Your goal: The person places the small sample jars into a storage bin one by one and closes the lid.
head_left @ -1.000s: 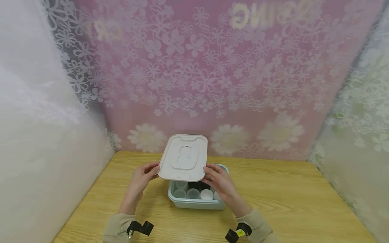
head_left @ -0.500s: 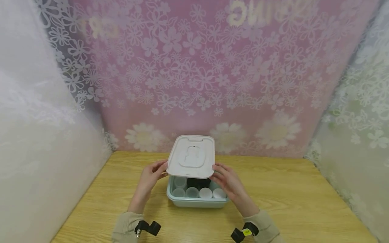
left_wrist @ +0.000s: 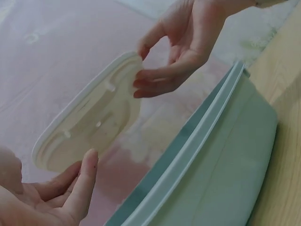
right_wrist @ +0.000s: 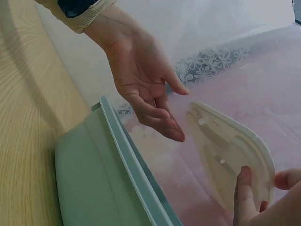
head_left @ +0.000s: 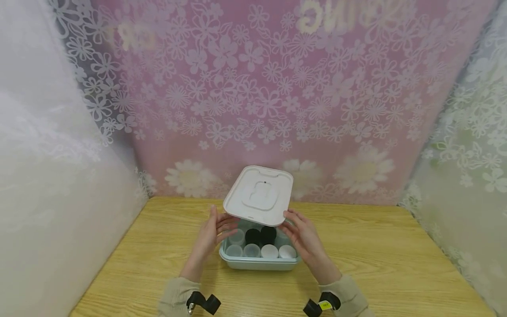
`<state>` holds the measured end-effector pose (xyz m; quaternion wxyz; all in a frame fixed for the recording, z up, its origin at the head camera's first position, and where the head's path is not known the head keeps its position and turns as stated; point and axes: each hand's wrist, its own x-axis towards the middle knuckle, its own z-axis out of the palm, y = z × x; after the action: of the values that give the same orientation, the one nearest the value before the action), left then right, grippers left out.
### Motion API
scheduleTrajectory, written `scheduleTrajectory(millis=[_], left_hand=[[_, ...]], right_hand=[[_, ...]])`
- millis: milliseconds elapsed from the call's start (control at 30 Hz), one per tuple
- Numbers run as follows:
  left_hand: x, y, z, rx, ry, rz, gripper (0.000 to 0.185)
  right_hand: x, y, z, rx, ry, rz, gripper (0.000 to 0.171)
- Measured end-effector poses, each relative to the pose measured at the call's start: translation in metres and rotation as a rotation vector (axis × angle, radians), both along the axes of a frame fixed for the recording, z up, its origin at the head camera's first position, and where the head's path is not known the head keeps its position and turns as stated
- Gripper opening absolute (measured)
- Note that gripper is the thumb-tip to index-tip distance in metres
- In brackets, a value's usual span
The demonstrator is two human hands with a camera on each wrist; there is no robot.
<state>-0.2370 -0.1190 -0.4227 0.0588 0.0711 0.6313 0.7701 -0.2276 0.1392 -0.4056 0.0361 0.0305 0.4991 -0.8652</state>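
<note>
A white rectangular lid (head_left: pixel 259 193) hangs tilted above a pale green plastic bin (head_left: pixel 259 265). My right hand (head_left: pixel 304 237) pinches its near right corner between thumb and fingers; the right wrist view shows the thumb and fingers on either side of the lid's edge. My left hand (head_left: pixel 209 235) is beside the lid's left edge with its fingers extended and thumb raised. A gap separates that left hand (right_wrist: pixel 146 84) from the lid in the right wrist view. Inside the bin stand several round-topped containers: clear ones, white-topped ones (head_left: pixel 270 251) and black-topped ones (head_left: pixel 268 234).
The bin stands on a wood-grain table (head_left: pixel 356 246). A pink floral curtain (head_left: pixel 257 110) hangs behind the table, with pale sheets (head_left: pixel 59 176) at both sides. Black camera mounts (head_left: pixel 203 303) sit on both wrists.
The lid has shifted right and its left side now sits lower than before, turned slightly. My left hand has let go of its left edge; more containers show in the bin.
</note>
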Motion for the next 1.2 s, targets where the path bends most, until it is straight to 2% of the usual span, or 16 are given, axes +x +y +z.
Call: scheduleTrajectory(millis=[100,167,300,467,600,933,1200], left_hand=[[0.002,0.008,-0.002,0.01,0.007,-0.06,0.078],[0.003,0.013,-0.003,0.011,0.019,-0.061,0.072],[0.005,0.021,-0.004,-0.003,0.043,0.003,0.053],[0.006,0.026,-0.005,0.026,0.022,0.09,0.039],[0.007,0.028,-0.005,0.061,-0.007,0.142,0.037],[0.004,0.023,-0.002,0.111,-0.037,0.193,0.036],[0.0,-0.002,0.006,0.14,-0.07,0.259,0.032]], right_hand=[[0.001,-0.003,-0.002,-0.012,0.016,-0.02,0.013],[0.003,-0.007,-0.004,-0.013,0.038,-0.025,0.008],[0.008,-0.017,-0.01,-0.006,0.081,0.017,0.008],[0.015,-0.028,-0.017,-0.028,0.081,0.052,0.013],[0.018,-0.032,-0.018,-0.029,0.07,0.036,0.015],[0.015,-0.032,-0.017,-0.015,0.047,0.051,0.008],[0.003,-0.009,-0.016,-0.082,0.06,0.029,0.04]])
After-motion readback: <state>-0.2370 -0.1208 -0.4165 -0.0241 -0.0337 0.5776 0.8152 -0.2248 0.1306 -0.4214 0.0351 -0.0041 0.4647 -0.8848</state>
